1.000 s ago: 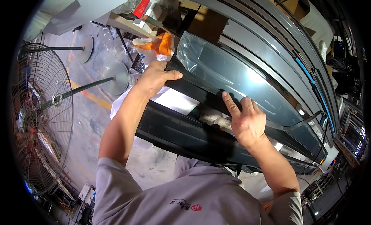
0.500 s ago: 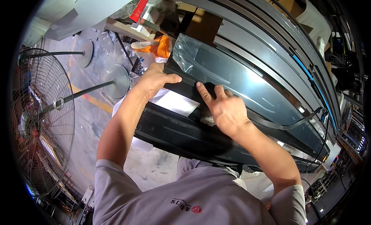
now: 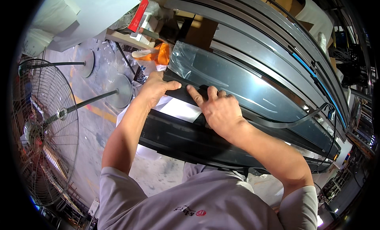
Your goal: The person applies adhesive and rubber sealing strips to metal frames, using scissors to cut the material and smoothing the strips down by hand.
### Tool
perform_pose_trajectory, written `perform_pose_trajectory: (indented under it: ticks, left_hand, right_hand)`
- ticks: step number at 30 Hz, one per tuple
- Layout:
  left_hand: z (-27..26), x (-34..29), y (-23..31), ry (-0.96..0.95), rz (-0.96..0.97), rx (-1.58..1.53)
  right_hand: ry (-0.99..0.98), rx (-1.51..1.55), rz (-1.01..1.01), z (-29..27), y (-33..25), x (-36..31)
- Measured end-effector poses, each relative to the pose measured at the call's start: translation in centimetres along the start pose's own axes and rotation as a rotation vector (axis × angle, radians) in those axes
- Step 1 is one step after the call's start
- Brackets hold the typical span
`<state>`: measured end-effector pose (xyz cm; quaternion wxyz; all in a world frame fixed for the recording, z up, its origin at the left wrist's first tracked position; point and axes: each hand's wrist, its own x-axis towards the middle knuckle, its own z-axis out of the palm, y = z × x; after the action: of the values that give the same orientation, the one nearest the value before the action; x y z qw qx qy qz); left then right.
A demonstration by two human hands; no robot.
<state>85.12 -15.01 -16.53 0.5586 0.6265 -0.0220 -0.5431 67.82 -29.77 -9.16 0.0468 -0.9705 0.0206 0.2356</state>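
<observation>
A long dark metal profile (image 3: pixel 180 96) lies slantwise in front of me, with a film-covered glossy panel (image 3: pixel 237 85) along its far side. My left hand (image 3: pixel 156 88) is closed round the profile's left end, thumb on top, its other fingers mostly hidden underneath. My right hand (image 3: pixel 221 113) rests on the same profile, index finger stretched toward the left thumb and the other fingers bent. From beneath the right hand a black flexible strip (image 3: pixel 283 124) runs off to the right in a loose curve. The palm hides how the strip is held.
A second dark profile (image 3: pixel 170 133) lies nearer my body, with white sheeting (image 3: pixel 180 108) between the two. More grey profiles (image 3: pixel 253 40) are stacked beyond. A large caged fan (image 3: pixel 47 127) stands at left. An orange-and-white bag (image 3: pixel 160 54) and a red-ended tool (image 3: pixel 138 14) are at upper left.
My right hand has slid left along the profile, its index finger still near the left thumb. The left hand has shifted slightly left and down in the picture; the surroundings shift slightly too.
</observation>
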Motion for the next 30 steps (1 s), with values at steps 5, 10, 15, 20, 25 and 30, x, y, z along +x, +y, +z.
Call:
perform_pose_trajectory:
  ticks: [5, 10, 15, 20, 25, 30]
  left_hand:
    - [-0.3, 0.0, -0.5, 0.008, -0.026, 0.022]
    - [-0.3, 0.7, -1.2, 0.030, -0.003, 0.010]
    - [-0.3, 1.0, -1.2, 0.063, -0.049, 0.007]
    - [0.8, 0.2, -0.1, 0.055, -0.032, -0.017]
    - [0.3, 0.2, -0.6, 0.015, 0.025, -0.015]
    - [0.3, 0.8, -0.8, 0.112, -0.002, 0.035]
  right_hand:
    - [-0.095, 0.160, -0.005, -1.0, 0.2, 0.4]
    - [-0.193, 0.169, 0.009, -2.2, -0.2, 1.4]
    - [-0.250, 0.185, 0.014, -2.9, -0.1, 1.6]
    - [-0.098, 0.245, 0.033, -0.5, 0.2, 0.5]
    - [-0.066, 0.314, 0.029, 0.2, 0.6, 0.5]
    - [-0.179, 0.344, -0.058, -1.2, 1.9, 1.4]
